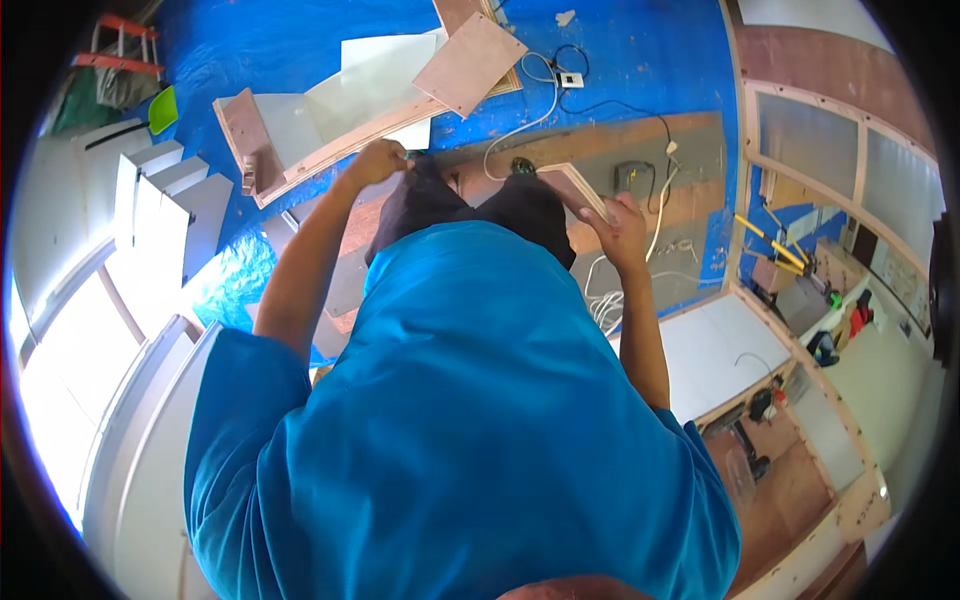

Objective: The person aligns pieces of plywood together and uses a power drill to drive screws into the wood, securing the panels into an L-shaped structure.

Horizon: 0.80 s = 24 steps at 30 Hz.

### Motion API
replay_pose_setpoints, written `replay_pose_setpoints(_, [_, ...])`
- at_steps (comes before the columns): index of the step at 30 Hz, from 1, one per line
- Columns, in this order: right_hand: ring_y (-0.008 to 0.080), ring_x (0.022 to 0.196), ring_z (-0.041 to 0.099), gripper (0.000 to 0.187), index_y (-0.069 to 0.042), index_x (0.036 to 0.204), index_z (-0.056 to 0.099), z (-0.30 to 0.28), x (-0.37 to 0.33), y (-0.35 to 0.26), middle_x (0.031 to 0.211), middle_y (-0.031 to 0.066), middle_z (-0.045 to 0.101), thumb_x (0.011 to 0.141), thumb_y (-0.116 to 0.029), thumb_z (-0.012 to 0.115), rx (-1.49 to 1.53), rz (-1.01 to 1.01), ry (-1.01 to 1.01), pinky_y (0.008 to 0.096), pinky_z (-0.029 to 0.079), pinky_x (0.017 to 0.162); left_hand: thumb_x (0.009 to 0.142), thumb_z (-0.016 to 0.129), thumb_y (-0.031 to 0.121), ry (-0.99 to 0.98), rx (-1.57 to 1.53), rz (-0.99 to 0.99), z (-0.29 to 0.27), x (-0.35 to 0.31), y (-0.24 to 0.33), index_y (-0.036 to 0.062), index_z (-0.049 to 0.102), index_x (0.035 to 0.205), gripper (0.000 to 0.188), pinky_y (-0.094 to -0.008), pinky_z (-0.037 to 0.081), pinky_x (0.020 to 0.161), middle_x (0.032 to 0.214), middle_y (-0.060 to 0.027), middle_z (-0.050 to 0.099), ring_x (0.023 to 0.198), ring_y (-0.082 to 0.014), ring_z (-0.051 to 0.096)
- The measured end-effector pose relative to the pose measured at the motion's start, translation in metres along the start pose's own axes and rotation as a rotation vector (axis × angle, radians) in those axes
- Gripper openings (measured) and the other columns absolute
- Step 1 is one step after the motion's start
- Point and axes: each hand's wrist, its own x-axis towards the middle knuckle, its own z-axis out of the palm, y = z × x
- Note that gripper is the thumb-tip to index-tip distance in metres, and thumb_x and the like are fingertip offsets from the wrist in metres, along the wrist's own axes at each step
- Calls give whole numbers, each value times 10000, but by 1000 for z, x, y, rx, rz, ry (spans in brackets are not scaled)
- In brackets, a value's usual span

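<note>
My right grip (624, 236) held an unplaced board (577, 188). My left grip (377, 163) (state unclear) hung near the framed panel (350, 98).

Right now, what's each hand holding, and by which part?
The right hand holds a wooden board by its right end; whether the left hand holds anything can't be told.

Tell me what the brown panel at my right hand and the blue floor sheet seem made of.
Brown panel: probably plywood, fairly dull, since its pale edge looks layered, though solid wood isn't ruled out.
Blue floor sheet: likely plastic tarpaulin, somewhat glossy, judging by its wrinkles and bright glints.
</note>
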Motion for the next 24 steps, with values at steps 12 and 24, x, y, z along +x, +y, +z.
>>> replay_pose_setpoints(12, [245, 773, 592, 316, -42, 1098, 776, 30, -22, -62, 833, 104, 578, 832, -201, 840, -10, 320, 173, 382, 475, 687, 844, 763, 364, 348, -205, -446, -49, 149, 24, 17, 560, 1422, 704, -435, 504, 1040, 1342, -256, 650, 1236, -370, 640])
replay_pose_setpoints(24, [263, 778, 598, 339, -37, 1105, 772, 21, 72, -7, 849, 100, 597, 835, -236, 820, 33, 197, -42, 378, 480, 710, 869, 701, 380, 260, -329, -465, -44, 190, 34, 12, 560, 1421, 678, -429, 580, 811, 1244, -250, 695, 932, -350, 737])
